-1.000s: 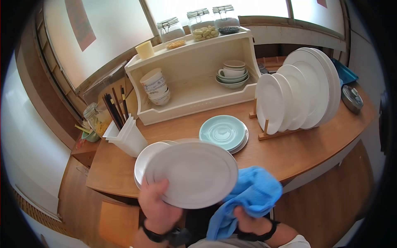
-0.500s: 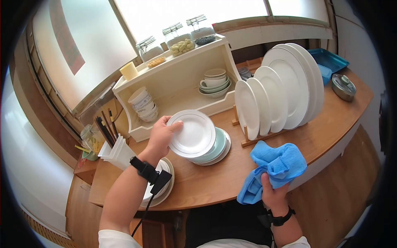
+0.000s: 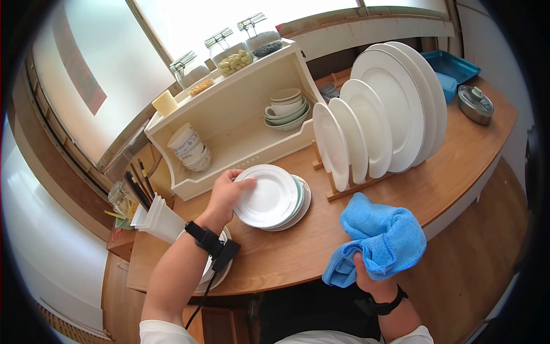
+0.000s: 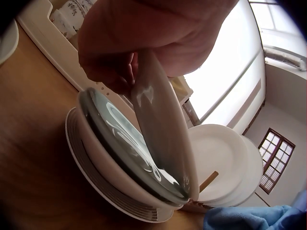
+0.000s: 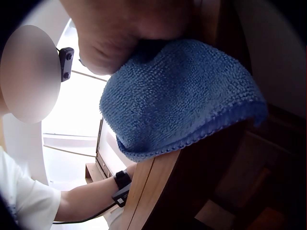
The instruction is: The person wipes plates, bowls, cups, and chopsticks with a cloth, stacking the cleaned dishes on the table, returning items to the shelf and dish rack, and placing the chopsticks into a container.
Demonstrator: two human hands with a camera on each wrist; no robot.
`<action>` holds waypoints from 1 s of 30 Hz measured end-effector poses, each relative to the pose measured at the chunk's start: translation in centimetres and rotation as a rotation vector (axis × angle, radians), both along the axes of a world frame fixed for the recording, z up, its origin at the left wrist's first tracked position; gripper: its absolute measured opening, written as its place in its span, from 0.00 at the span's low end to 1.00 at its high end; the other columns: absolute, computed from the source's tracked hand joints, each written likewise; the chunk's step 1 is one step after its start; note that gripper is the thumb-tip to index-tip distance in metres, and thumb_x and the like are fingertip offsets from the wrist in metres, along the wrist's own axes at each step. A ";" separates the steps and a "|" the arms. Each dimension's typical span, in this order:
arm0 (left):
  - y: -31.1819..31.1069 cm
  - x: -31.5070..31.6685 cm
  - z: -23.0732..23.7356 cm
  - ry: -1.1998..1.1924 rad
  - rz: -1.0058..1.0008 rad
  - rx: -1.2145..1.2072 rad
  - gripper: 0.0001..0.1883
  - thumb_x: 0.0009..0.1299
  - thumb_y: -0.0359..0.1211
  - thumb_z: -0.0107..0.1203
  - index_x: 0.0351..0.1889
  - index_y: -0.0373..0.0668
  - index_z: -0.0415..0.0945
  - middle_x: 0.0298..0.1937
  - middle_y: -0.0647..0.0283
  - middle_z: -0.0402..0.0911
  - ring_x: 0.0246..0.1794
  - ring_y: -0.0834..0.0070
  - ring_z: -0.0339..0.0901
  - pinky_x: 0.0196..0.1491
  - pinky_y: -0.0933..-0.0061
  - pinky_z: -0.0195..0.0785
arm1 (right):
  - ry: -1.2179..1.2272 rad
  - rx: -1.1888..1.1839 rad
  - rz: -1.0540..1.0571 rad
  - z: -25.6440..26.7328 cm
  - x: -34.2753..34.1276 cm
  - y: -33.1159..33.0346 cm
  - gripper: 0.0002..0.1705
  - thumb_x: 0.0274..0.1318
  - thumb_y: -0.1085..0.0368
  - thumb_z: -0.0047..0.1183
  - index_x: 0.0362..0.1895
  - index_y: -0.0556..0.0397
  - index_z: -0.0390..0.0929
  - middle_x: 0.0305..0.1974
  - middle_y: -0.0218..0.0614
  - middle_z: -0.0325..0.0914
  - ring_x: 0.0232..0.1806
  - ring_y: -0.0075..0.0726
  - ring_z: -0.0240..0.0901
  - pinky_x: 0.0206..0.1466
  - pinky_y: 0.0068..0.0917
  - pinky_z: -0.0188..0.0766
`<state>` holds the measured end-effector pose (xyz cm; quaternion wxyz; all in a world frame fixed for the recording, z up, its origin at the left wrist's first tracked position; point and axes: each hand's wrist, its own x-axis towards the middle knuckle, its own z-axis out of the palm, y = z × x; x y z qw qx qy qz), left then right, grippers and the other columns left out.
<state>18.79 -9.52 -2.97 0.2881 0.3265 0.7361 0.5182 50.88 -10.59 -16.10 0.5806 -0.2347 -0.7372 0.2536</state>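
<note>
My left hand [image 3: 224,194] pinches the rim of a small white plate [image 3: 266,195], thumb on top and fingers beneath. The plate is tilted over a stack topped by a teal plate [image 4: 127,139]; in the left wrist view its lower edge meets the teal plate's edge, while its gripped side is raised. Paler plates [image 4: 88,160] lie under the teal one. By the table's front edge, my right hand [image 3: 373,282] grips a bunched blue cloth [image 3: 389,232], which covers most of its fingers. The cloth's terry weave and stitched hem show in the right wrist view.
A wooden rack [image 3: 344,192] of upright white plates [image 3: 395,109] stands right of the stack. Behind is a cream shelf [image 3: 240,152] with bowls and jars. More white plates [image 3: 207,266] lie under my left forearm, near a white chopstick holder [image 3: 160,221].
My left hand has carried the white plate from near my body to the teal-topped stack and lowered it there. My right hand has moved right with the cloth, away from the plate.
</note>
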 end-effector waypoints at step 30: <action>-11.4 1.2 5.3 0.909 -0.134 0.064 0.20 0.68 0.43 0.57 0.48 0.36 0.76 0.44 0.54 0.78 0.45 0.65 0.76 0.43 0.68 0.70 | -0.056 -0.205 -0.084 -3.3 -0.1 -1.7 0.09 0.61 0.64 0.51 0.38 0.56 0.79 0.38 0.46 0.78 0.41 0.55 0.73 0.47 0.44 0.69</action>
